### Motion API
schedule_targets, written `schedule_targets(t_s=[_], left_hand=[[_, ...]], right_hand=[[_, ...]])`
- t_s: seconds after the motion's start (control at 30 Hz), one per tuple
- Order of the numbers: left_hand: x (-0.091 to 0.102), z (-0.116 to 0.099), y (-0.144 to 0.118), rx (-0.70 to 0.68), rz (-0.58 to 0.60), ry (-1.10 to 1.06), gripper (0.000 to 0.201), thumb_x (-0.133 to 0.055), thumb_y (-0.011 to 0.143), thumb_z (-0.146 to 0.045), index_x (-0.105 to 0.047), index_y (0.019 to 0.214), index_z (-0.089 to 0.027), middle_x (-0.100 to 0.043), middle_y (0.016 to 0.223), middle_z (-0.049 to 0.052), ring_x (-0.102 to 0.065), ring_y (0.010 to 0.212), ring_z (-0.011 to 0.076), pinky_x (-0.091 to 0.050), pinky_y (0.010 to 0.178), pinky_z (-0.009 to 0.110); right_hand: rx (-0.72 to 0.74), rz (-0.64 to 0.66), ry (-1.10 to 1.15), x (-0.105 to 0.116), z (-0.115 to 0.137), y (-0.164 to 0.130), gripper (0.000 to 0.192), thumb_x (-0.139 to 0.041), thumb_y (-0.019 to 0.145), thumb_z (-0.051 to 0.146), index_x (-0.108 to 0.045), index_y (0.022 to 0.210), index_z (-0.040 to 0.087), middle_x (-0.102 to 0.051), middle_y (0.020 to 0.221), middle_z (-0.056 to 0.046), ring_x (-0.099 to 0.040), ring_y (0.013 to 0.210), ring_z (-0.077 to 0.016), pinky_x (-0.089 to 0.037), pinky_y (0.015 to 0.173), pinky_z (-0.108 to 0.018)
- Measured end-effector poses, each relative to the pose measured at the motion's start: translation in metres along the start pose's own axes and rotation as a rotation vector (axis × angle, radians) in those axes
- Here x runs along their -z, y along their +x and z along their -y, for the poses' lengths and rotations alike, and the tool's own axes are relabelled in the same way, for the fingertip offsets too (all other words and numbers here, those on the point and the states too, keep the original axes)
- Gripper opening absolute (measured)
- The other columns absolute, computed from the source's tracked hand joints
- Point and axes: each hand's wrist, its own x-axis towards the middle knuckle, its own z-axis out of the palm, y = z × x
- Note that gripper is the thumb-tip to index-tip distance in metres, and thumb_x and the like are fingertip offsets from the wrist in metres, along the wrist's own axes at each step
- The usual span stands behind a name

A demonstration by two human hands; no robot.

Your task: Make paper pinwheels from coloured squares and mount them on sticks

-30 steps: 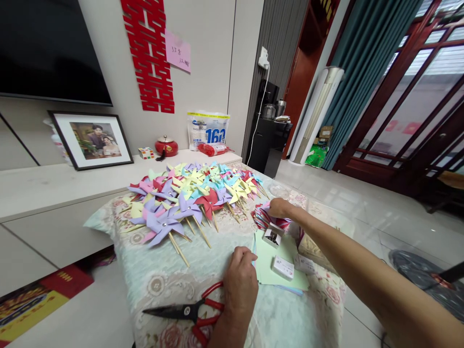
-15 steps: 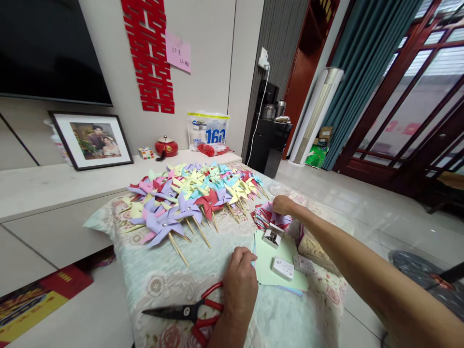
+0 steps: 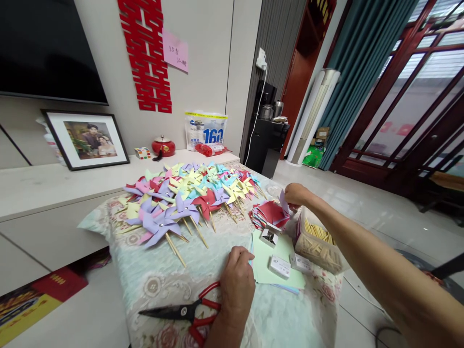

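Paper square (image 3: pixel 283 203): a purple sheet pinched in the right hand's fingertips, lifted just above the stack of cut squares, standing nearly upright with its long edge running up and down.
Right hand (image 3: pixel 295 194): fingers closed together on the sheet, arm stretched out over the tub of sticks.
Left hand (image 3: pixel 237 280): resting palm down, fingers curled loosely at the edge of the green sheets, clamped on nothing.
Stack of squares (image 3: pixel 268 213): red on top, lying flat beside the tub of sticks (image 3: pixel 317 239).
Scissors (image 3: pixel 188 311): red handles by the left wrist, blades pointing left.
Pinwheels (image 3: pixel 188 195): heaped across the table's far side, sticks pointing toward the near edge.
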Motion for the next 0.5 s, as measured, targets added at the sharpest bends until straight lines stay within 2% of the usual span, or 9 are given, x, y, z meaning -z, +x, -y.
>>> schedule_targets(t_s=[0.1,0.2,0.3,0.4,0.47,0.5], left_hand=[[-0.003,0.003,-0.002,0.006,-0.002,-0.010,0.037,-0.039,0.075,0.008,-0.063,0.085,-0.019,-0.063,0.089,0.004,-0.065,0.083,0.0183,-0.052,0.073,0.029],[-0.005,0.009,-0.002,0.011,-0.006,-0.008,0.037,-0.039,0.076,0.008,-0.063,0.085,-0.019,-0.063,0.089,0.005,-0.064,0.083,0.0189,-0.052,0.075,0.031],[0.000,0.007,-0.002,-0.021,0.067,0.039,0.035,-0.042,0.077,0.007,-0.065,0.089,-0.017,-0.065,0.089,0.006,-0.064,0.084,0.0204,-0.052,0.076,0.033],[0.018,-0.007,-0.011,0.041,0.193,0.186,0.033,-0.047,0.079,0.004,-0.067,0.093,-0.017,-0.068,0.091,0.007,-0.065,0.086,0.0231,-0.053,0.076,0.037],[0.032,-0.019,-0.025,0.095,0.310,0.336,0.025,-0.056,0.081,-0.004,-0.069,0.095,-0.019,-0.071,0.094,0.006,-0.066,0.087,0.0269,-0.052,0.077,0.043],[0.039,-0.023,-0.033,0.115,0.343,0.392,0.027,-0.060,0.081,-0.008,-0.069,0.103,-0.021,-0.072,0.101,0.006,-0.066,0.095,0.0287,-0.050,0.083,0.047]], right_hand=[[0.012,-0.089,-0.030,0.014,-0.004,-0.019,0.018,-0.061,0.076,0.011,-0.078,0.082,0.011,-0.076,0.069,-0.010,-0.071,0.060,-0.0195,-0.050,0.058,-0.024],[0.053,-0.217,-0.081,0.026,-0.008,-0.042,0.024,-0.058,0.072,0.008,-0.077,0.086,0.012,-0.078,0.083,-0.014,-0.072,0.077,-0.0240,-0.046,0.062,-0.026],[0.119,-0.336,-0.111,0.030,-0.011,-0.070,0.026,-0.053,0.074,0.009,-0.075,0.089,0.015,-0.076,0.096,-0.014,-0.069,0.090,-0.0252,-0.041,0.064,-0.026],[0.217,-0.417,-0.072,0.018,-0.013,-0.106,0.023,-0.050,0.082,0.015,-0.070,0.090,0.019,-0.075,0.091,-0.008,-0.067,0.084,-0.0217,-0.038,0.063,-0.027],[0.354,-0.494,0.065,0.002,-0.014,-0.133,0.015,-0.051,0.083,0.021,-0.066,0.083,0.020,-0.073,0.080,-0.005,-0.064,0.071,-0.0195,-0.038,0.060,-0.027],[0.446,-0.479,0.146,-0.008,-0.015,-0.146,0.013,-0.051,0.084,0.024,-0.064,0.083,0.020,-0.071,0.077,-0.004,-0.062,0.068,-0.0186,-0.039,0.060,-0.026]])
